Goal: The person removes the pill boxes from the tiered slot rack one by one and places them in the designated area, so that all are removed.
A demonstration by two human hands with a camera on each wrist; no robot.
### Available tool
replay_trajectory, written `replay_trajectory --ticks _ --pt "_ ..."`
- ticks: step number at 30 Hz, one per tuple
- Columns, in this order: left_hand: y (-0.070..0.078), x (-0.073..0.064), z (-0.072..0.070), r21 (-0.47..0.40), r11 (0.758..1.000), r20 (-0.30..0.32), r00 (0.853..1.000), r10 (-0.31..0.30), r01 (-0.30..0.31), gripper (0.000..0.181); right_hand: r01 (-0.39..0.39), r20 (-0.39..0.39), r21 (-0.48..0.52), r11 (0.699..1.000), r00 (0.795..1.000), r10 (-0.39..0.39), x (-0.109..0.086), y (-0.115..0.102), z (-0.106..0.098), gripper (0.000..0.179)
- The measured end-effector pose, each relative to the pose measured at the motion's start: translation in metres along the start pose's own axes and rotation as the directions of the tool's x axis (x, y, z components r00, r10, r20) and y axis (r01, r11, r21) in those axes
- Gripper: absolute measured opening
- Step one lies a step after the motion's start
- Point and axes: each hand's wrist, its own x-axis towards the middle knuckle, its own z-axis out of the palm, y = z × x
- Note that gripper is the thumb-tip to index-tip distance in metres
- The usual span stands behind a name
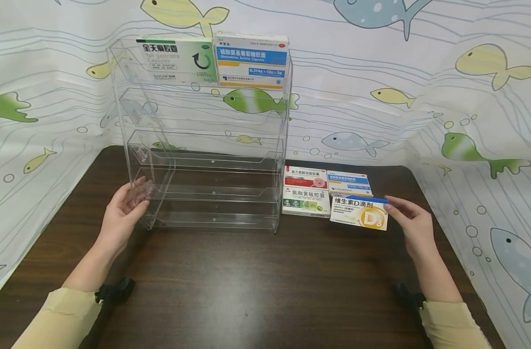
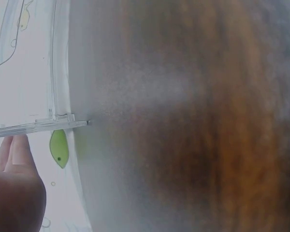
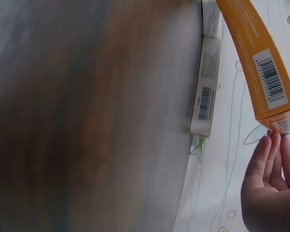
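Right hand (image 1: 411, 220) pinches the right end of a vitamin D box (image 1: 357, 213), which sits just left of the fingertips, tilted. Beyond it and to that hand's left, on the table (image 1: 230, 281): red-and-white box (image 1: 304, 178), green-and-white box (image 1: 306, 201), blue-and-white box (image 1: 348, 183). Left hand (image 1: 127, 206) grips the near side panel of a clear rack (image 1: 213, 224), low down; two cartons (image 1: 175, 63) stand in the top tier, well above that hand.
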Motion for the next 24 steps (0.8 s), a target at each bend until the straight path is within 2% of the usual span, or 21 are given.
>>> replay_trajectory --ticks 5,12,16,24 --pt "-0.001 0.000 -0.001 -0.005 1.000 -0.004 1.000 0.002 -0.002 0.046 -0.026 0.022 0.027 0.999 0.999 0.025 0.004 0.005 -0.008 0.039" --pt "-0.001 0.000 -0.002 0.001 1.000 -0.004 1.000 -0.008 0.008 0.048 -0.081 0.054 -0.104 0.991 0.995 0.087 0.014 0.012 -0.013 0.051" --pt "-0.001 0.000 -0.001 0.011 1.000 -0.005 1.000 -0.011 0.011 0.048 -0.098 0.086 -0.147 0.984 0.990 0.112 0.019 0.017 -0.015 0.057" --pt "-0.001 0.000 0.000 0.006 1.000 0.001 1.000 -0.007 0.007 0.045 -0.119 0.150 -0.112 0.987 0.979 0.135 0.031 0.026 -0.016 0.069"
